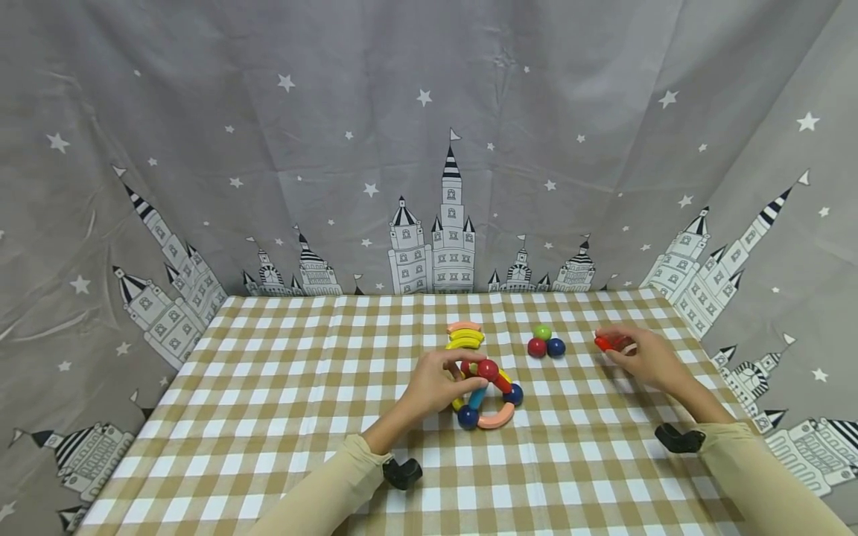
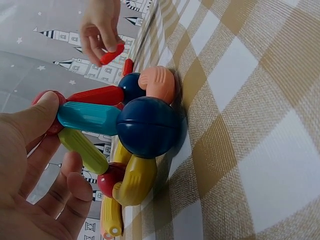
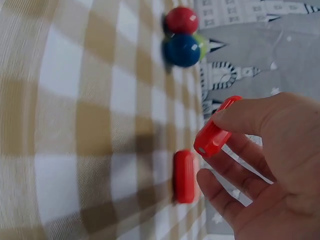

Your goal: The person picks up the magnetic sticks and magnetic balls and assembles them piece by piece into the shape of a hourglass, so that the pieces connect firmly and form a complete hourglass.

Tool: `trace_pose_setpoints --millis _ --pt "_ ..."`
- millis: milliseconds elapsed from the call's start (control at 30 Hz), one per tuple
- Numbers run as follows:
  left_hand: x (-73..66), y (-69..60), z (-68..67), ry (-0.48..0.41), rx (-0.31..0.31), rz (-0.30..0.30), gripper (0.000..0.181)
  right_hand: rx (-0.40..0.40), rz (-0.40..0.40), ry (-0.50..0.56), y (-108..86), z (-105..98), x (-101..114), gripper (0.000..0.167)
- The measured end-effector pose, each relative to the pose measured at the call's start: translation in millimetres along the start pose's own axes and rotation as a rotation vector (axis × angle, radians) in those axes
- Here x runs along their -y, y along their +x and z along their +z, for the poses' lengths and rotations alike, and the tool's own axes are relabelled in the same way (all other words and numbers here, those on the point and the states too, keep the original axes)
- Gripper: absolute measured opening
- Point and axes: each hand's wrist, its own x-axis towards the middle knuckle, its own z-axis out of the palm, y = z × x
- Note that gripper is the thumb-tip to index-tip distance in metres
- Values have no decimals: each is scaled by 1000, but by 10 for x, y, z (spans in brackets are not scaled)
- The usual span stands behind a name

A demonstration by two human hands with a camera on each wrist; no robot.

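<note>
A small pyramid-like frame of magnetic rods and balls stands on the checked cloth. Its top red ball [image 1: 488, 370] is pinched by the thumb and fingers of my left hand [image 1: 431, 385]. Light-blue [image 2: 90, 118], red [image 2: 97, 96] and green [image 2: 84, 151] rods slope down from that ball. Dark blue balls [image 2: 149, 126], a red ball, yellow curved rods [image 2: 135, 182] and a pink curved rod [image 1: 496, 417] form the base. Off to the right, my right hand [image 1: 645, 360] pinches a red rod [image 3: 215, 134] above the cloth. Another red rod [image 3: 184, 176] lies below that hand.
Red [image 1: 536, 348], dark blue [image 1: 555, 348] and green [image 1: 542, 333] balls sit together between my hands, farther back. Behind the frame lie yellow curved rods [image 1: 465, 339] and a pink one [image 1: 464, 326]. A grey castle-print curtain [image 1: 429, 149] borders the table's far edge.
</note>
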Motion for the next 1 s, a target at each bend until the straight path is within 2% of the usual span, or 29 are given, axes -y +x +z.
trace_pose_setpoints --millis 267,467,667,867,1000 --pt "-1 -6 -1 11 -2 -23 33 -16 10 123 29 -32 293 32" --pt "2 -7 1 7 2 -23 33 -24 -44 262 52 -7 487 31" --pt "2 -5 1 9 2 -8 33 -3 -66 357 99 33 712 30" --pt "-15 -5 -14 13 9 -29 33 21 -92 443 144 96 956 31" --pt "-8 -1 -13 14 14 -22 33 39 -99 471 164 133 1134 31"
